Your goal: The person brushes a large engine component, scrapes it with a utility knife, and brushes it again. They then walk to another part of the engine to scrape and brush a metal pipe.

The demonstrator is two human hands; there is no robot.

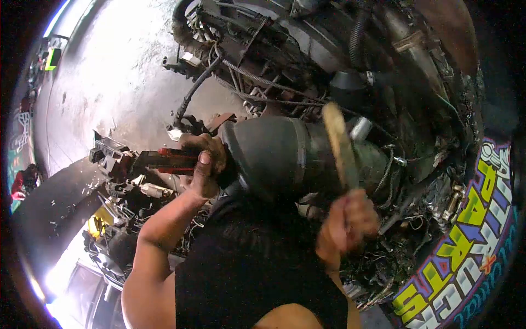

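My left hand [204,164] is closed round a tool with red handles [171,162], beside the left end of a wide dark duct [268,151]. Its fingers rest close to the duct's rim. My right hand [353,222], blurred by motion, is wrapped round a stick-like tool with a pale, yellowish upper part [338,137]. That tool stands nearly upright in front of the duct's right part. What its far end touches, if anything, cannot be made out.
Wiring and a twisted cable [263,79] run above the duct. A pale wall [120,66] stands at the upper left. Tangled parts lie at the lower left. A painted sign [455,241] reading "PARTS" is at the lower right.
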